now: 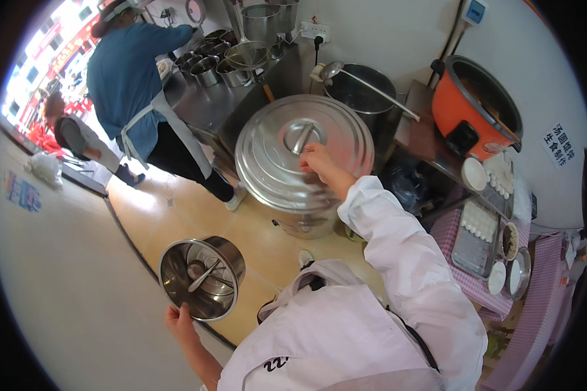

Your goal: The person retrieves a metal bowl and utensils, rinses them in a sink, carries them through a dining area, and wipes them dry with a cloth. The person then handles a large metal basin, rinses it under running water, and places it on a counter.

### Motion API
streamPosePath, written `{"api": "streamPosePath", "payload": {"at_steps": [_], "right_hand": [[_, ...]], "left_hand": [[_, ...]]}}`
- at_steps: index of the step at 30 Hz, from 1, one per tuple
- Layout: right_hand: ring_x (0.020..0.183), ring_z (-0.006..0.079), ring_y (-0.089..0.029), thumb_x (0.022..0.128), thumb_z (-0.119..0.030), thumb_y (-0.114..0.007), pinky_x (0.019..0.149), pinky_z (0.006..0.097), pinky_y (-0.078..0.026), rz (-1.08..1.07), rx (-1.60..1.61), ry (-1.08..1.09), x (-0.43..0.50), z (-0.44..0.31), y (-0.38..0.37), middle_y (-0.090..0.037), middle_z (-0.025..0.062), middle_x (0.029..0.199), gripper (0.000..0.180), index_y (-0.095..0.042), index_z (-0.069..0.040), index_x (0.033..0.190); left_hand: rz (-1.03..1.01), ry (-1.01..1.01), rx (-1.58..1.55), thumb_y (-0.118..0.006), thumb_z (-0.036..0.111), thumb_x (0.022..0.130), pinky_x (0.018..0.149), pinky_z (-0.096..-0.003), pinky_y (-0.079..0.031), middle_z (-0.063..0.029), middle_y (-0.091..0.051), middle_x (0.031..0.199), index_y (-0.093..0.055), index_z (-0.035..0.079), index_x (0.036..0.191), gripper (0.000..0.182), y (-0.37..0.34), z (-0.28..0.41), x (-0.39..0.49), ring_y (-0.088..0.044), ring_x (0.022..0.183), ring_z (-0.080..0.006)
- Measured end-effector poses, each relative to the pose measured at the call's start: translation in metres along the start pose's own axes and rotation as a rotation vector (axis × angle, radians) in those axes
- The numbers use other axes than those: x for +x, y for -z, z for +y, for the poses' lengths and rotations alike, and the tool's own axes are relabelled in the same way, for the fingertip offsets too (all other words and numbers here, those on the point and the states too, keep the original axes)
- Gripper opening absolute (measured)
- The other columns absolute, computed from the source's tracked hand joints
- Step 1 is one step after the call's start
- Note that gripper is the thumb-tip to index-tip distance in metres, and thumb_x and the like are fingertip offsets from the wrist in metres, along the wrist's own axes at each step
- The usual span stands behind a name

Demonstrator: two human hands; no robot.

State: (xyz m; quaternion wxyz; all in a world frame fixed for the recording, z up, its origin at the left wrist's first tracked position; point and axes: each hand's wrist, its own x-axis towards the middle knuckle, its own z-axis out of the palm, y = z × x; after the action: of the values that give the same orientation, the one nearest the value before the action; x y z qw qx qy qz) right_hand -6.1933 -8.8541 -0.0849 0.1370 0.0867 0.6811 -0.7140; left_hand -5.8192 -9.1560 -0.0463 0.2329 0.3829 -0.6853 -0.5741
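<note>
My left hand (181,322) grips the rim of a deep stainless steel pot (235,256), which is tipped with its mouth towards me. Inside it lie a metal spoon (203,277) and some round metal ware, hard to make out. My right hand (320,163) has its fingers curled at the near end of the bar handle (303,137) on a large ridged metal lid (261,161). Whether the fingers close around that handle is hidden. The lid covers a big metal stockpot (305,224) standing on the floor.
A person (127,73) works at a steel counter (200,105) with several small pots. Behind the lid, a ladle (372,90) rests across a dark pot (357,73). An orange cooker (462,112) and trays (474,256) of white dough balls are on the right.
</note>
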Motion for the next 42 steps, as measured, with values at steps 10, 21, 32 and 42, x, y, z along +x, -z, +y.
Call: {"api": "streamPosePath", "payload": {"at_steps": [10, 21, 32, 42], "right_hand": [[0.045, 0.0181, -0.053, 0.073, -0.004, -0.058, 0.035, 0.0269, -0.043, 0.129, 0.097, -0.275, 0.116, 0.038, -0.002, -0.054, 0.0103, 0.061, 0.009, -0.054, 0.002, 0.076], [0.036, 0.0035, -0.026, 0.082, -0.016, -0.054, 0.031, 0.0173, -0.015, 0.461, 0.077, -0.241, 0.058, -0.121, 0.019, -0.052, 0.0056, 0.063, 0.018, -0.052, 0.001, 0.075], [0.035, 0.0035, -0.025, 0.083, -0.018, -0.052, 0.030, 0.0172, -0.016, 0.448, 0.359, -0.135, -0.010, -0.148, 0.082, -0.052, 0.0020, 0.060, 0.015, -0.051, -0.006, 0.074], [0.035, 0.0037, -0.026, 0.081, -0.017, -0.053, 0.030, 0.0169, -0.015, 0.388, 0.388, -0.075, -0.033, -0.144, 0.093, -0.056, 0.0070, 0.062, 0.012, -0.049, -0.006, 0.076]], "left_hand": [[-0.033, 0.043, -0.067, -0.057, 0.004, 0.075, 0.043, -0.0169, -0.032, 0.0017, -0.051, 0.062, -0.051, 0.005, 0.069, 0.009, -0.042, 0.035, 0.152, -0.043, 0.051, -0.0035], [-0.444, -0.117, 0.173, -0.060, 0.011, 0.076, 0.046, -0.0215, -0.030, 0.0050, -0.042, 0.056, -0.053, 0.004, 0.068, 0.012, -0.139, 0.077, 0.339, -0.037, 0.051, -0.0042], [-0.905, -0.692, 0.388, -0.061, 0.017, 0.068, 0.051, -0.0296, -0.041, -0.0089, -0.054, 0.058, -0.056, -0.001, 0.069, 0.018, -0.345, 0.123, 0.341, -0.052, 0.053, -0.0161], [-1.128, -0.833, 0.837, -0.061, 0.030, 0.068, 0.074, -0.0389, -0.047, -0.0170, -0.062, 0.084, -0.064, 0.005, 0.081, 0.029, -0.509, 0.018, 0.258, -0.058, 0.085, -0.0334]]}}
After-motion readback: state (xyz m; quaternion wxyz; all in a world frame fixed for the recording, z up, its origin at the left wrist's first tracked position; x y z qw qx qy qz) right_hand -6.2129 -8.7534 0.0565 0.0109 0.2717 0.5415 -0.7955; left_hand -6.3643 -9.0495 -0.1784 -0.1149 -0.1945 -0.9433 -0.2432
